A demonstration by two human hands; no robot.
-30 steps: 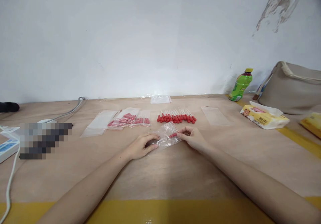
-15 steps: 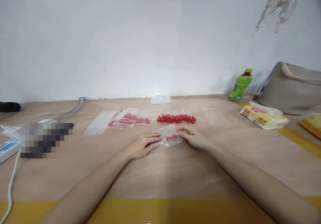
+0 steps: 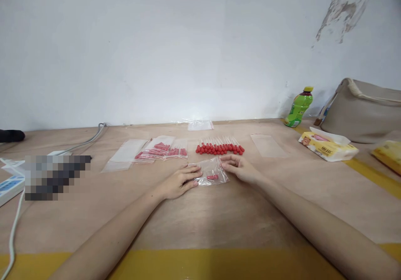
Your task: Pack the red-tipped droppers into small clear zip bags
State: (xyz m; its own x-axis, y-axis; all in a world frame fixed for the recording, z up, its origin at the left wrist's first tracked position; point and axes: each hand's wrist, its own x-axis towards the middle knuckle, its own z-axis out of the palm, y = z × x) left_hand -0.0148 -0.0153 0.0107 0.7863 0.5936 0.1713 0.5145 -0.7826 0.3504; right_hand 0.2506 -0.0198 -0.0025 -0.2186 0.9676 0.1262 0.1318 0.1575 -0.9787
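A clear plastic zip bag (image 3: 206,167) lies on the table in front of me, with red pieces (image 3: 213,177) inside it. My left hand (image 3: 180,182) rests flat over the bag's left part, fingers stretched out. At the bag's right edge, the thumb and fingers of my right hand (image 3: 238,168) pinch the plastic. Just beyond is a row of red-tipped white sticks (image 3: 221,148), tips toward me. To the left, bags holding red-tipped pieces (image 3: 161,148) overlap one another.
Flat clear bags (image 3: 128,150) lie at the left, another bag (image 3: 269,145) at the right and one (image 3: 200,125) by the wall. Farther right are a green bottle (image 3: 299,108), a yellow tissue pack (image 3: 328,146) and a beige bag (image 3: 363,113). A power strip (image 3: 11,188) with cables sits left.
The red pieces in the bag have shifted slightly toward me, and the bag lies flatter. Both hands stay in nearly the same place.
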